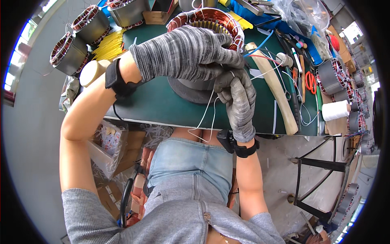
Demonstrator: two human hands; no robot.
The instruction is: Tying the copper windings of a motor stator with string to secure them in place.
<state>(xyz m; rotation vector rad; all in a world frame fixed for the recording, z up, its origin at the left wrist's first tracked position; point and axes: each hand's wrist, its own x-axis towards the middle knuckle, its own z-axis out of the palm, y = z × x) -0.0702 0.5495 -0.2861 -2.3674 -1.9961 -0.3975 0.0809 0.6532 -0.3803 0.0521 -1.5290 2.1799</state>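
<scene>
A motor stator [235, 30] with copper windings laced in white cord stands before me at the table's front. My left hand [183, 53], in a grey striped glove, reaches across its near side, fingertips pinched together at its right edge. What those fingertips hold is hidden. Just below them my right hand [240, 103], gloved too, is closed on a thin white cord [203, 122], which hangs in a loop over the table edge. Blue and red lead wires [262, 43] run out to the right beside both hands. A dark round base [187, 91] shows under the stator.
More stators [91, 24] stand at the far left, near yellow strips [109, 44]. On the right lie a wooden stick [274, 89], red-handled scissors [310, 82], pens and a white cord spool [336, 110]. Stators [330, 77] line the right edge. An open carton [130, 150] sits below left.
</scene>
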